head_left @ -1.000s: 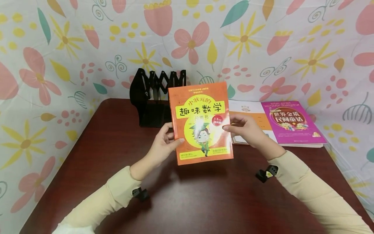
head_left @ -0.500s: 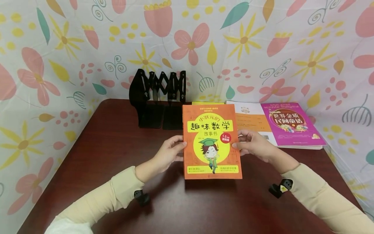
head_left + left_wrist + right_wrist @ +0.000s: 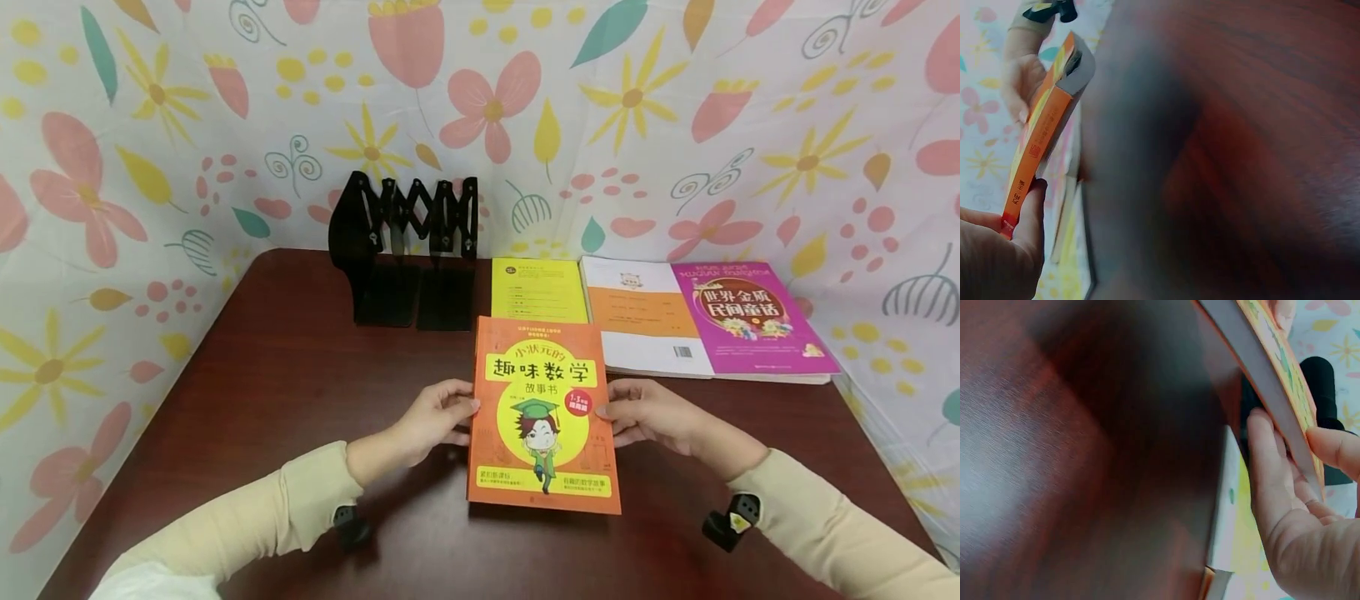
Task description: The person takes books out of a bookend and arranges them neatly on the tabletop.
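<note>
An orange paperback book (image 3: 546, 417) with a cartoon figure in a green cap faces up between both hands, above the table. My left hand (image 3: 431, 423) grips its left edge, thumb on the cover and fingers underneath. The right hand (image 3: 651, 417) pinches the opposite edge in the same way. In the left wrist view the orange spine (image 3: 1038, 147) shows beside the left thumb and fingers. The right wrist view shows the page edges (image 3: 1266, 381) between the right thumb and the fingers below.
Behind the held book lie a yellow book (image 3: 536, 287), a white and orange book (image 3: 647, 312) and a purple book (image 3: 753, 317), side by side. A black expandable bookend (image 3: 405, 250) stands at the back of the dark wooden table (image 3: 285, 375). A flowered cloth (image 3: 300, 100) hangs behind.
Both hands have brought the orange book down and nearer the body, slightly to the right, and it lies flatter. The yellow book behind has come into view.
</note>
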Demonstrator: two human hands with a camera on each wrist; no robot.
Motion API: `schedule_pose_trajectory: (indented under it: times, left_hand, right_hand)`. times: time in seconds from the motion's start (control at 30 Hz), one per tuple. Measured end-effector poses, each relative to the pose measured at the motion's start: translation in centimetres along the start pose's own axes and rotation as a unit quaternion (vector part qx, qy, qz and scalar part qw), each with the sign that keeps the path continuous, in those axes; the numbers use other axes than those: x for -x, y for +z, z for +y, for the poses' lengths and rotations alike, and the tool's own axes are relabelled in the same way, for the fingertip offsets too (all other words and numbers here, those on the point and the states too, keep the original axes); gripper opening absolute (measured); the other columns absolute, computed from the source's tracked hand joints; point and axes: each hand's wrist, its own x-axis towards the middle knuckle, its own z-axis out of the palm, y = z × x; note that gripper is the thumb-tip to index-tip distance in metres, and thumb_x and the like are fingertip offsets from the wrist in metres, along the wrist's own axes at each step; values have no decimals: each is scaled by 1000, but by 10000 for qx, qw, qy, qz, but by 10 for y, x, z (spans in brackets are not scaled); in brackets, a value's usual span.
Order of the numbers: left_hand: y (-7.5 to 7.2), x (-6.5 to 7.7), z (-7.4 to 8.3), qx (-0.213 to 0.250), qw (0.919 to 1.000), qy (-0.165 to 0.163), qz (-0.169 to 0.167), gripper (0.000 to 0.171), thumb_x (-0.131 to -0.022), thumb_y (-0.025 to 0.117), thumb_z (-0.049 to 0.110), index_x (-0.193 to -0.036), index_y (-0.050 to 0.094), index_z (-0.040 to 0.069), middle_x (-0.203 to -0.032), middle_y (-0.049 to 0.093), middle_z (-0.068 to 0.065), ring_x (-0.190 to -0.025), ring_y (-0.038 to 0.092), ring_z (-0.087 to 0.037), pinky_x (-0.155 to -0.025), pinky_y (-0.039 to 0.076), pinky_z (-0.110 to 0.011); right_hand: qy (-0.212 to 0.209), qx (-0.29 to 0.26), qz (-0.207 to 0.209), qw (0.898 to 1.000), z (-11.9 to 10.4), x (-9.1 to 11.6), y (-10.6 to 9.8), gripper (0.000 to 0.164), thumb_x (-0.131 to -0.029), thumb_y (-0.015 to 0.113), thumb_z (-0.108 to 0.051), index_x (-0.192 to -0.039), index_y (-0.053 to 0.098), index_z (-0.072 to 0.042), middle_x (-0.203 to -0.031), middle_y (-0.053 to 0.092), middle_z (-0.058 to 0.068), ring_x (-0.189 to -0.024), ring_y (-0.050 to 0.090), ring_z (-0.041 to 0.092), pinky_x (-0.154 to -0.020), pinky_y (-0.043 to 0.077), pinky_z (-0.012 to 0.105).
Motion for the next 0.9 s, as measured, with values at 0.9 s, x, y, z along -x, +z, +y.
schedule_pose_trajectory:
  times: [0.9]
  left_hand:
    - [18, 2, -50, -69, 9994, -324, 124, 38, -91, 58, 4, -124, 49, -13, -95, 61, -14, -76, 63, -11, -66, 59, -34]
  right_hand:
    - [784, -90, 165, 9967, 46, -1, 12, 30, -92, 58, -13, -106, 59, 13, -85, 70, 6, -72, 66, 13, -69, 58, 32]
